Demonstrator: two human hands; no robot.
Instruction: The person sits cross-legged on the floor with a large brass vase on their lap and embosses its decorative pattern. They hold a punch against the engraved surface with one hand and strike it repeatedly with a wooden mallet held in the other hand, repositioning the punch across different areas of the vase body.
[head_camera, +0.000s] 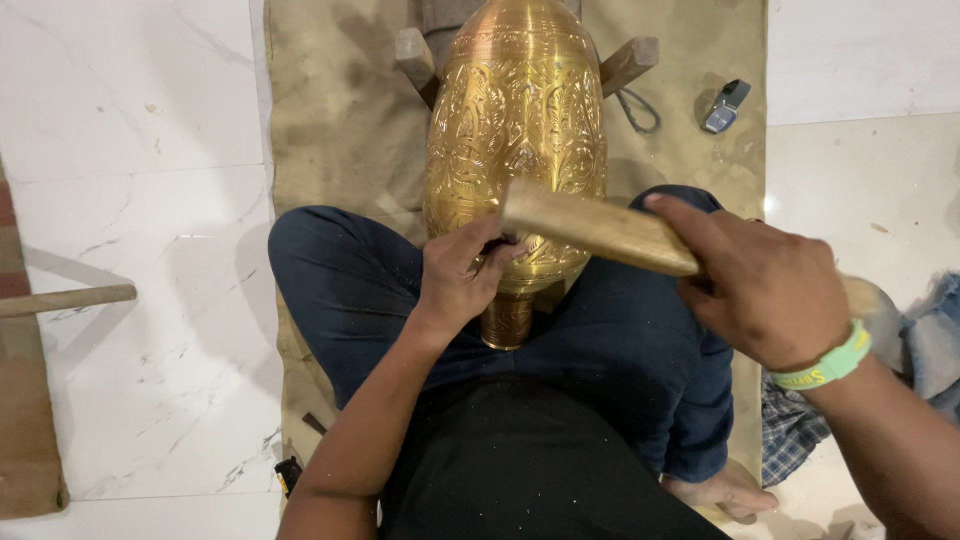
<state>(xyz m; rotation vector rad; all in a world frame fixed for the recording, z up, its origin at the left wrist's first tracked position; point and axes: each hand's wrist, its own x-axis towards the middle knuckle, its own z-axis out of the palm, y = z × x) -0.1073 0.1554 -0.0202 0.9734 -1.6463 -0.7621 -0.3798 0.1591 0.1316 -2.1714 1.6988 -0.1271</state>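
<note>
A large engraved brass vessel (515, 120) lies on its side across my lap, its narrow neck (508, 320) pointing toward me. My left hand (462, 275) is closed around a small dark chisel-like tool pressed against the vessel's lower body. My right hand (765, 285) grips a wooden mallet (595, 228), whose head hovers just above the left hand. A green wristband (825, 365) circles my right wrist. The tool's tip is hidden by my fingers.
The vessel rests in a wooden cradle with two arms (415, 60) on a tan cloth (330, 110) over white marble floor (130, 200). A small grey device (727, 105) and a cord lie at the back right. A wooden handle (65, 298) lies left; checked cloth (790, 430) right.
</note>
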